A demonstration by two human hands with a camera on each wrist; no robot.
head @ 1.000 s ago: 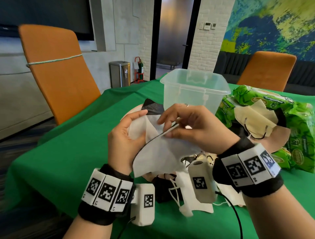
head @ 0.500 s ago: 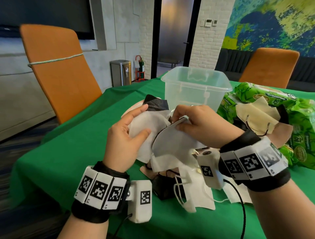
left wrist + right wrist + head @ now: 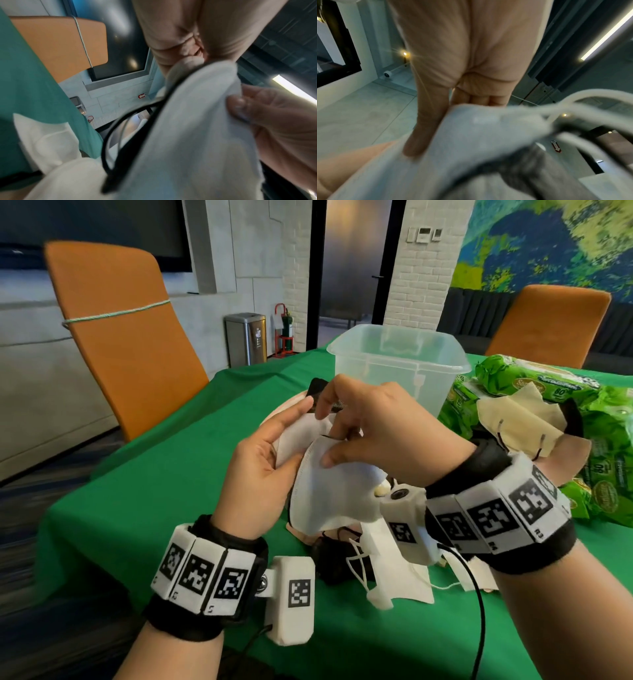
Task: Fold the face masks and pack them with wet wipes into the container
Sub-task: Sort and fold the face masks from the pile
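I hold a white face mask (image 3: 337,491) above the green table, in front of the clear plastic container (image 3: 397,368). My left hand (image 3: 270,453) grips one half between thumb and fingers. My right hand (image 3: 370,429) pinches the other half's edge, thumb on top. In the left wrist view the white face mask (image 3: 197,135) shows a black ear loop (image 3: 116,135). The right wrist view shows the thumb (image 3: 426,121) pressing the blurred white face mask (image 3: 462,148). Green wet wipe packs (image 3: 555,392) lie to the right of the container.
More masks, white (image 3: 394,577), black (image 3: 335,559) and beige (image 3: 513,422), lie on the table (image 3: 164,491) beneath and to the right of my hands. Orange chairs stand at the left (image 3: 116,333) and back right (image 3: 555,323).
The mask has gone from spread nearly flat to bent over, its two halves brought toward each other. My right hand moved up and left over the mask's top edge.
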